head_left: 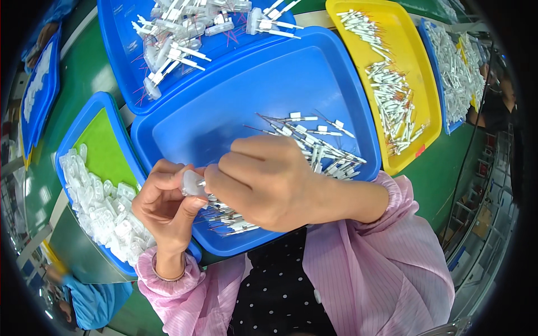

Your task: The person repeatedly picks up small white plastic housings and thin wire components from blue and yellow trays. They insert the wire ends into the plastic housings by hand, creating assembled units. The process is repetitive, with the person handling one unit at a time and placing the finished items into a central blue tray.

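Left hand [165, 204]: thumb and fingers pinch a whitish plastic piece [191, 183], located above the left side of the middle blue tray [235, 92]. Right hand [266, 182]: fingers curled, set against the piece's right side; cannot tell what they pinch. Wired white sticks [330, 157] lie in that tray; clear plastic parts [103, 210] fill much of a smaller tray [103, 101] at left.

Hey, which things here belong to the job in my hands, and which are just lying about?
Likely the job's:
white piece in your left hand
wired parts below
clear parts at left

Probably just about:
far-left tray
far-right bin's parts
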The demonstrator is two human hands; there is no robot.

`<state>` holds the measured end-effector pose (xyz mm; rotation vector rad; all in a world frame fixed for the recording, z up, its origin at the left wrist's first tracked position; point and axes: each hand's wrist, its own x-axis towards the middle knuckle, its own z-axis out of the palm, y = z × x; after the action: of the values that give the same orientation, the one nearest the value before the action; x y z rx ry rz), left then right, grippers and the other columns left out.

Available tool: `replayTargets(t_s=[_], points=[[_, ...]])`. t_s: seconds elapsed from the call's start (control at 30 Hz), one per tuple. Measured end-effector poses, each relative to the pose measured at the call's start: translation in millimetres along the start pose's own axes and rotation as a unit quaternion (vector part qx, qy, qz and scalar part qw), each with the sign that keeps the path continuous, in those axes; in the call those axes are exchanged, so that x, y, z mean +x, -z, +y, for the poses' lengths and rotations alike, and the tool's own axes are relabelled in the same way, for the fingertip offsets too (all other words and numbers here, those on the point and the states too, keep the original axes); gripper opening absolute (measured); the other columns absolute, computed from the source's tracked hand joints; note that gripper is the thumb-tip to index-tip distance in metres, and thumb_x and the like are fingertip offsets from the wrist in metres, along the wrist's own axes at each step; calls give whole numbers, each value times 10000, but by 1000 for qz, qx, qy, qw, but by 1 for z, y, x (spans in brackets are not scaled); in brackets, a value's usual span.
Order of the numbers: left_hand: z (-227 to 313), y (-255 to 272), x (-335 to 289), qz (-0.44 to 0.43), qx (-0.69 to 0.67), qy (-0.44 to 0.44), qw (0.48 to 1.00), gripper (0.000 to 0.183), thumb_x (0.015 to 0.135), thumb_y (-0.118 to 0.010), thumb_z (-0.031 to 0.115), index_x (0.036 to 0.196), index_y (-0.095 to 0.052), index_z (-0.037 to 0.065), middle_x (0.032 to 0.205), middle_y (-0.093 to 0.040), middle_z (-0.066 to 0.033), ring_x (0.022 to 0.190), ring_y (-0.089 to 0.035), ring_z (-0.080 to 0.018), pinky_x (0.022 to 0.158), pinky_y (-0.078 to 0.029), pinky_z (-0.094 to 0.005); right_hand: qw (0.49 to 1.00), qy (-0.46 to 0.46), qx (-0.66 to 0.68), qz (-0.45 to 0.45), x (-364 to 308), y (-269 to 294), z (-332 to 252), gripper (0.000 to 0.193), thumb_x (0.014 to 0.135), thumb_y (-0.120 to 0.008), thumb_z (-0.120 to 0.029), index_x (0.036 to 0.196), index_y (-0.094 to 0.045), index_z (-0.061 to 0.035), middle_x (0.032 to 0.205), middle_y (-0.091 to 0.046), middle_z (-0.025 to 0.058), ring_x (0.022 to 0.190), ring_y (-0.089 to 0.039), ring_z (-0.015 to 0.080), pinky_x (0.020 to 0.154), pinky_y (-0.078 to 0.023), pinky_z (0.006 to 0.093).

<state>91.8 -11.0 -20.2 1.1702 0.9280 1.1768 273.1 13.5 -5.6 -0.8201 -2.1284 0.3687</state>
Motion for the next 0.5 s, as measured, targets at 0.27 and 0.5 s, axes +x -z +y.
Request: replayTargets(t_s=[0.27,0.5], points=[[10,10,4,36,27,17,999,322,715,-699,81,969,-563,-63,869,-558,-127,606,-524,-115,532,-427,-203,993,-114,2,-24,5,48,19,176,740,-643,-167,753,-593,1,626,-529,73,494,-509,189,456,-402,292],[11,7,10,59,-2,70,996,371,780,-632,166,1044,-513,-66,846,-588,-104,591,-472,-93,498,-345,-199,762,-366,-521,-117,-65,154,166,125,713,-547,-91,762,-615,2,740,-593,217,733,-580,381,656,-461,451]])
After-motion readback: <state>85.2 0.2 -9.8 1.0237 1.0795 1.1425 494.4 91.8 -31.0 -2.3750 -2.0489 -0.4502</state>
